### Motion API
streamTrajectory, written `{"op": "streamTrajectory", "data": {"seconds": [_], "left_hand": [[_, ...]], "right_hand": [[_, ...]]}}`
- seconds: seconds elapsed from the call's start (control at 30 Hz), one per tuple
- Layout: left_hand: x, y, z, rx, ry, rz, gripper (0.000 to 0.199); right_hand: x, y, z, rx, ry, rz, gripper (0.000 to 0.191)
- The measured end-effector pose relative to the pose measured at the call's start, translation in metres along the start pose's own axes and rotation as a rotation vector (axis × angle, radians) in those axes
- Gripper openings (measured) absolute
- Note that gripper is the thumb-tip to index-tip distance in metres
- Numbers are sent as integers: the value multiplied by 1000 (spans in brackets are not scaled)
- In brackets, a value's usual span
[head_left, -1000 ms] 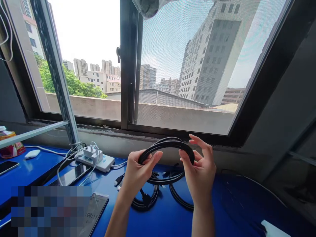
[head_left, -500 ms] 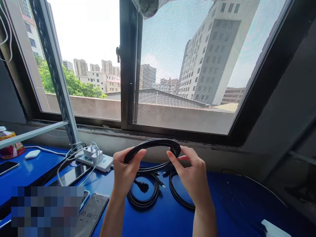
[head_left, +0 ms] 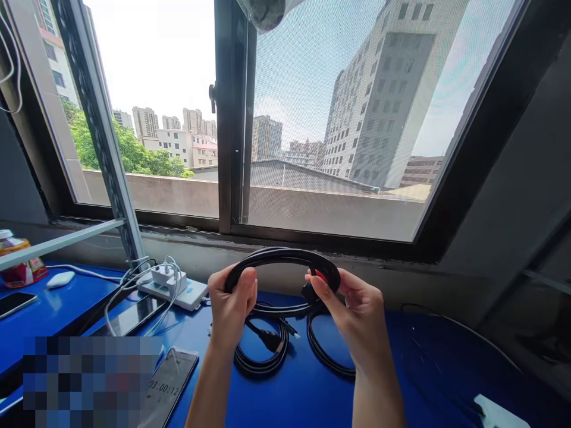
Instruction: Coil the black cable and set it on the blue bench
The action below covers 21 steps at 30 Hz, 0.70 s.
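Between my two hands a coiled black cable [head_left: 280,255] is held up above the blue table. My left hand [head_left: 232,297] is closed round the left side of the coil, thumb on top. At the coil's right side, my right hand [head_left: 352,303] pinches the loops between thumb and fingers. A black plug [head_left: 308,292] hangs by the right thumb, and a bit of red shows behind it. Below lie a second coiled black cable [head_left: 261,368], with a dark connector [head_left: 271,340] inside its loop, and a third black coil [head_left: 328,359], partly covered by my right forearm.
On the left stand a white power strip [head_left: 191,294] with chargers and tangled white cords, and a phone showing a timer [head_left: 172,380]. A metal shelf post [head_left: 107,137] rises there. The window frame [head_left: 312,238] borders the table's back. A white object [head_left: 499,411] lies front right.
My right hand has shifted slightly right and the held coil has opened wider. The black plug and the red bit now show more clearly by my right thumb.
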State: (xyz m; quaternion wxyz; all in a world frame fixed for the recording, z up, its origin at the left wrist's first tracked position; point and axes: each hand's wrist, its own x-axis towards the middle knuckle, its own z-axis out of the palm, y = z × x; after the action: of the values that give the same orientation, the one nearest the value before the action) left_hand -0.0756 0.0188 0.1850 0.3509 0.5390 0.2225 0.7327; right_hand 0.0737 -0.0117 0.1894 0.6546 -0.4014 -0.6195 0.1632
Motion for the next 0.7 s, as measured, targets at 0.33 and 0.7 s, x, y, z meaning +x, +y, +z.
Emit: {"op": "streamTrajectory", "data": {"seconds": [0.33,0.7], "left_hand": [[4,-6,-2,-46,39,-143,63],[12,-7,-13,184,-1,-291,54]], "right_hand": [[-5,-6,3,399,-302,188,41],[-4,1,5,-98,-192,47,49]]}}
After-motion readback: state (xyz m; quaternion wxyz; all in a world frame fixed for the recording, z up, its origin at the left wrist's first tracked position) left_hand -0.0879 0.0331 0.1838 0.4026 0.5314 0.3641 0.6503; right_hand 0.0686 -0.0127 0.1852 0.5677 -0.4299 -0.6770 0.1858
